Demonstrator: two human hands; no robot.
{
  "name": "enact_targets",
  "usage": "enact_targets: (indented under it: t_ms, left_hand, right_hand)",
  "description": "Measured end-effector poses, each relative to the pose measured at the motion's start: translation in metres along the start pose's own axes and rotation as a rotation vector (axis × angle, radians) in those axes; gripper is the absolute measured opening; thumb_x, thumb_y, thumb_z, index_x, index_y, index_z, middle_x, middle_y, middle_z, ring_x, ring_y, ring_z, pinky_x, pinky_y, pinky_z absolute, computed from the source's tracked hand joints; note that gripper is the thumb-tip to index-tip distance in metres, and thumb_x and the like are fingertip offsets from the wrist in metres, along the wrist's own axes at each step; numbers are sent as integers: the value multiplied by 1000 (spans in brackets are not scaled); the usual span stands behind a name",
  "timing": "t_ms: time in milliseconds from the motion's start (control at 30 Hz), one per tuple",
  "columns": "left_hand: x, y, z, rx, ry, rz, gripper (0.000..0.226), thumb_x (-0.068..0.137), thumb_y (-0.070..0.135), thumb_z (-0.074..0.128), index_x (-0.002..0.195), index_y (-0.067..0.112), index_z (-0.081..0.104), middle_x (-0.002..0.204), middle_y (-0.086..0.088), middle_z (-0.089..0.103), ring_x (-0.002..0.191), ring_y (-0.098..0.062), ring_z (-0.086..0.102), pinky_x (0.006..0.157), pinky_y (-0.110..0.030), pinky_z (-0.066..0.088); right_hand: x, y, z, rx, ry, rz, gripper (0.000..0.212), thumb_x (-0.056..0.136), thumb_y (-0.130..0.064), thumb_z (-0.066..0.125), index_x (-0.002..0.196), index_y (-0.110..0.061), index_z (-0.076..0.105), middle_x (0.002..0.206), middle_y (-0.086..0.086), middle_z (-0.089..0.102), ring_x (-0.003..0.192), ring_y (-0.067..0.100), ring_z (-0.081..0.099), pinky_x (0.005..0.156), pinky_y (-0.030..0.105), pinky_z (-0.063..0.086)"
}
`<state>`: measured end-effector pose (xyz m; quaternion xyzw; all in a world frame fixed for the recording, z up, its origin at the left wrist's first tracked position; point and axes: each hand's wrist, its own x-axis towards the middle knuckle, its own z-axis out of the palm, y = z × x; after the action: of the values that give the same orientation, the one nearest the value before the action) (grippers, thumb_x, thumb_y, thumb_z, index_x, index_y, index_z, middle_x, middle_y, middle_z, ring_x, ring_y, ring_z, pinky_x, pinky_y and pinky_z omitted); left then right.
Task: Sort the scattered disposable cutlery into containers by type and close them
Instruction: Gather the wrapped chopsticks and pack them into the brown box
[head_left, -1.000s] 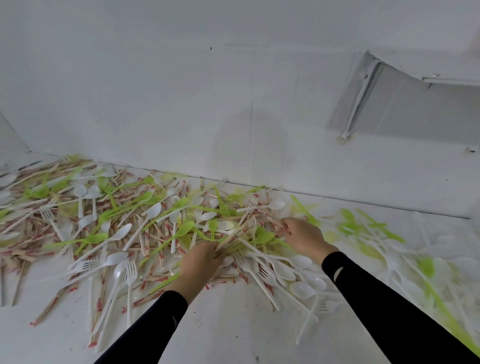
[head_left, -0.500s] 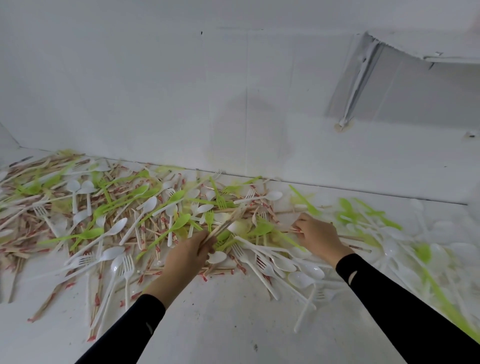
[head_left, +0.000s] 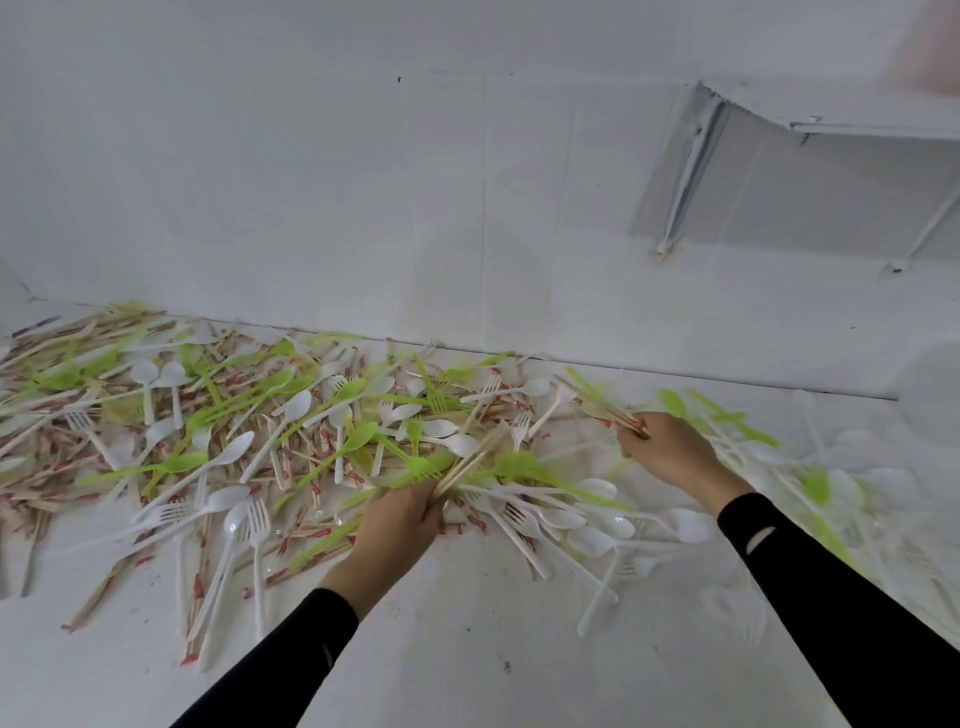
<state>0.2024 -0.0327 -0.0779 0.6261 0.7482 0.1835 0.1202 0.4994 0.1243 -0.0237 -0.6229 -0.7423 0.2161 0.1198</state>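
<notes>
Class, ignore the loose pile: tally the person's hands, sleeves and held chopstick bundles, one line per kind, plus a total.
Bare hands: 2 (left hand, right hand)
Black fabric sleeves: 2
Gripped bundles of pale wooden chopsticks: 2
Total: 6

Bare white-painted interior, kind unclear: plain wall (head_left: 311, 208), scuffed white surface (head_left: 467, 654) meeting it, boxed overhang (head_left: 857, 119) upper right.

— Is the light good?
— Yes, bright, soft and even; the white wall (head_left: 311, 182) looks evenly lit, shadows are very faint.
— And the sharpness?
— The cutlery (head_left: 831, 467) at the right edge is smeared (the left pile (head_left: 208, 415) is sharper).
</notes>
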Motion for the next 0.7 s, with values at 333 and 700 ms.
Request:
enact_targets:
  t_ms: [333, 700]
  left_hand:
    - [27, -3, 6, -63, 42, -79, 36, 97, 38, 56, 70, 15, 48, 61, 3, 45, 58, -21, 44, 46, -30, 28]
    - [55, 4, 10, 93, -129, -140, 30, 95, 49, 53, 82, 21, 57, 78, 2, 59, 75, -20, 60, 64, -32, 50]
  right_hand:
    - [-1, -21, 6, 220, -20, 21, 22, 100, -25, 41, 89, -11, 52, 71, 5, 60, 58, 21, 59, 55, 29, 43]
    - [25, -19, 53, 147, -114, 169, 15, 97, -27, 48, 96, -12, 51, 93, 7, 60, 74, 21, 55, 63, 31, 42]
